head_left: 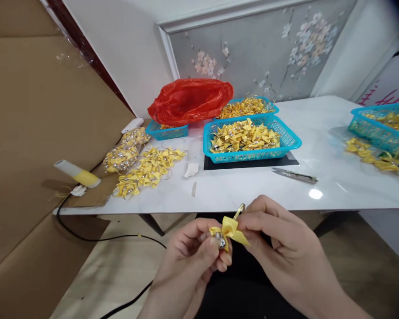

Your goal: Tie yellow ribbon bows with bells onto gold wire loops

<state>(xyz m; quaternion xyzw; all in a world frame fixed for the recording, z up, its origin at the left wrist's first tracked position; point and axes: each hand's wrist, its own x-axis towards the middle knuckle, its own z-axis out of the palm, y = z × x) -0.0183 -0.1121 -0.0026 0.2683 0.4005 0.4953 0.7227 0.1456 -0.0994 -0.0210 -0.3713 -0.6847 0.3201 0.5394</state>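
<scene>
Between my two hands, just in front of the table edge, is a yellow ribbon bow (230,228) with a silver bell (220,240) and a gold wire loop (239,211). My left hand (194,252) pinches the bell and the left part of the bow between thumb and fingers. My right hand (279,243) is closed at the bow's right side, fingertips at the ribbon tail and the foot of the wire loop. The right fingertips are partly hidden. Similar bows with bells lie in a loose pile (149,170) on the table, left of centre.
A blue basket (252,156) full of yellow bows stands on a dark flat panel, with others behind it and at far right (368,126). Also there are a red plastic bag (189,104), metal snips (295,176), a ribbon-wrapped tube (78,173), and a black cable (113,238) hanging at left.
</scene>
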